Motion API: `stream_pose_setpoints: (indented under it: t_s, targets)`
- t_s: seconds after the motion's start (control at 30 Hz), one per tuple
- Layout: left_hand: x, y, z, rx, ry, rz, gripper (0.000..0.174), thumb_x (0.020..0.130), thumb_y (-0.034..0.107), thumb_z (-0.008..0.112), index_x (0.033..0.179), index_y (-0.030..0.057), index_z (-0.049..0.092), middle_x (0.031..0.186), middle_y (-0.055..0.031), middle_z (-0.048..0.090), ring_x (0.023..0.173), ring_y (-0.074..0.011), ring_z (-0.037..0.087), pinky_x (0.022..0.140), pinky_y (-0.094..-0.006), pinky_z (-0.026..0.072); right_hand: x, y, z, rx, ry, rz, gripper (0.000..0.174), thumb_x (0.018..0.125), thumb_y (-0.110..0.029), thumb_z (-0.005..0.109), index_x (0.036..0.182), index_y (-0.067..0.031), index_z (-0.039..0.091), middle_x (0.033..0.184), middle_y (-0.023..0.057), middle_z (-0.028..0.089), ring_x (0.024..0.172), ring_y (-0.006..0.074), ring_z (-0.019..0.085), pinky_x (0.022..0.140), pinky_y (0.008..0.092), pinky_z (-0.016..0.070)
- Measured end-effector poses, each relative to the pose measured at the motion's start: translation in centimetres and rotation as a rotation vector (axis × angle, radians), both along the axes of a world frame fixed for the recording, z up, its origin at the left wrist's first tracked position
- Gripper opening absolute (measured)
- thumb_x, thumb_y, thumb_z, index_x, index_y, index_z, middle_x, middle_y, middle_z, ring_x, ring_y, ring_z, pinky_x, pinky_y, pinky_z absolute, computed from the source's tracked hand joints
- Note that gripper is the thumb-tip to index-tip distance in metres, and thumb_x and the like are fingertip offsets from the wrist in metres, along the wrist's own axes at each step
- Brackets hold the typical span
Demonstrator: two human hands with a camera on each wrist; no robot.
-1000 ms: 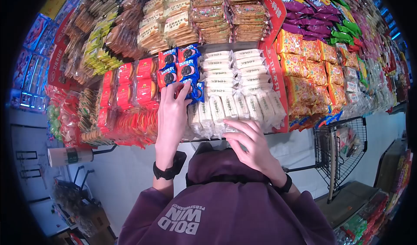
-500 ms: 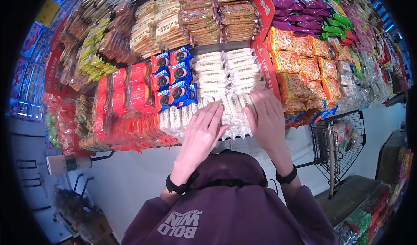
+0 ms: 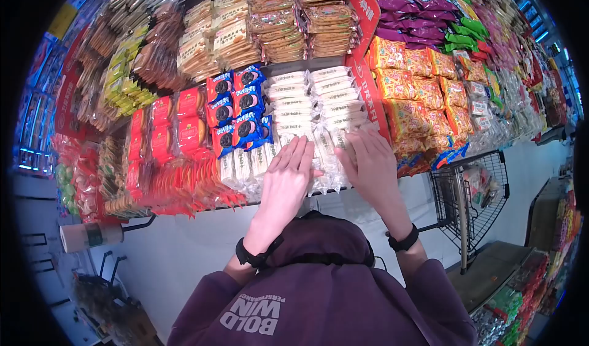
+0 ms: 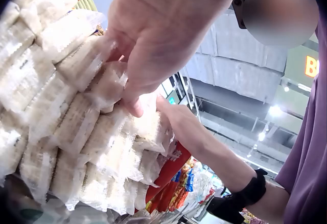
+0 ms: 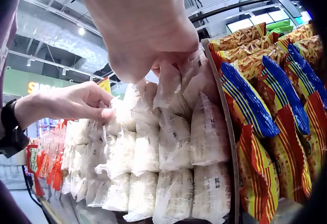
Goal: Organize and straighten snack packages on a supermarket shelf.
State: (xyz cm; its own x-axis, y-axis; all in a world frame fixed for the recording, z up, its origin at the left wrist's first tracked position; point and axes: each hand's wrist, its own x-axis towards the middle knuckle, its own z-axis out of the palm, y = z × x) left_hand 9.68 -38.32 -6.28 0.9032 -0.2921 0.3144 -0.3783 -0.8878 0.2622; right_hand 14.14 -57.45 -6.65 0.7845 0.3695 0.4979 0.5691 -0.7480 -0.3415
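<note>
Small white wrapped snack packs [image 3: 291,108] lie in rows on the display, with more standing on end along its front. My left hand [image 3: 287,175] rests on the front packs, fingers extended and pointing away from me. To its right, my right hand [image 3: 372,169] lies over the front right packs, fingers also extended. Several upright packs show between the hands. In the right wrist view, the left thumb and fingers [image 5: 94,101] touch the top of the stacked packs [image 5: 173,137]. Blue cookie packets [image 3: 236,111] sit just left of the white rows, beyond my left hand.
Red-wrapped round cakes [image 3: 162,128] fill the left of the display. A red divider [image 3: 368,91] separates the white packs from orange snack bags [image 3: 399,88] on the right. A shopping cart [image 3: 469,192] stands at lower right, and a bag roll [image 3: 92,235] hangs at left.
My left hand has left the blue cookie packets and moved right onto the white packs. My right hand has shifted from the front edge onto the front right packs. Both stay there since half a second ago.
</note>
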Motion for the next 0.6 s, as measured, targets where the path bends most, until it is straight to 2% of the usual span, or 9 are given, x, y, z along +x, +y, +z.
stream_pose_setpoints:
  t_s: [0.1, 0.23, 0.27, 0.4, 0.47, 0.6]
  targets:
    - [-0.1, -0.2, 1.3, -0.027, 0.028, -0.026, 0.054, 0.082, 0.022, 0.07, 0.126, -0.005, 0.052, 0.127, -0.0211, 0.058, 0.12, -0.034, 0.055, 0.101, -0.0419, 0.0442, -0.4, 0.3, 0.8, 0.011, -0.048, 0.016, 0.025, 0.089, -0.024, 0.064, 0.098, -0.0013, 0.059, 0.101, 0.0145, 0.065, 0.098, 0.0313, 0.062, 0.096, 0.0437, 0.0448]
    - [-0.4, -1.1, 1.5, -0.035, 0.014, -0.082, 0.055, 0.081, 0.018, 0.07, 0.127, -0.0049, 0.05, 0.127, -0.0207, 0.057, 0.12, -0.0342, 0.055, 0.102, -0.0421, 0.0431, -1.5, 1.6, 1.2, -0.025, -0.122, 0.086, 0.019, 0.088, -0.018, 0.063, 0.099, -0.0032, 0.06, 0.103, 0.0111, 0.064, 0.1, 0.0275, 0.061, 0.094, 0.0411, 0.045]
    - [-0.5, -1.1, 1.2, -0.023, 0.03, -0.08, 0.046, 0.085, 0.014, 0.064, 0.124, -0.0063, 0.052, 0.128, -0.0223, 0.057, 0.123, -0.0328, 0.053, 0.103, -0.0406, 0.0416, -1.6, 1.9, 0.6, -0.022, -0.104, 0.099, 0.018, 0.087, -0.017, 0.063, 0.099, -0.0036, 0.06, 0.103, 0.0109, 0.064, 0.1, 0.0267, 0.061, 0.094, 0.0408, 0.0448]
    - [0.3, -0.9, 0.4, -0.214, -0.005, -0.069, 0.032, 0.078, -0.002, 0.065, 0.11, -0.0036, 0.061, 0.117, -0.0208, 0.063, 0.115, -0.0332, 0.059, 0.1, -0.0412, 0.0446, -1.7, 2.4, 0.0, -0.018, -0.093, 0.08, 0.017, 0.084, -0.015, 0.064, 0.095, -0.0036, 0.059, 0.096, 0.0099, 0.063, 0.093, 0.0248, 0.06, 0.089, 0.0394, 0.0448]
    - [0.5, -0.7, 0.5, -0.195, 0.018, -0.084, 0.032, 0.077, -0.003, 0.065, 0.11, -0.0034, 0.061, 0.118, -0.0206, 0.063, 0.116, -0.0328, 0.058, 0.1, -0.0411, 0.0451, -1.8, 2.6, -0.2, -0.003, -0.092, 0.081, 0.017, 0.083, -0.015, 0.064, 0.094, -0.003, 0.06, 0.092, 0.0089, 0.062, 0.091, 0.0242, 0.059, 0.087, 0.0388, 0.044]
    - [0.7, -0.6, 0.3, -0.205, 0.019, -0.095, 0.032, 0.077, -0.003, 0.065, 0.109, -0.0033, 0.062, 0.116, -0.02, 0.064, 0.115, -0.0329, 0.059, 0.098, -0.0411, 0.0464, -1.5, 2.1, -0.6, -0.017, -0.069, 0.119, 0.016, 0.084, -0.016, 0.064, 0.093, -0.0037, 0.06, 0.093, 0.0088, 0.062, 0.093, 0.0236, 0.059, 0.089, 0.0391, 0.0424]
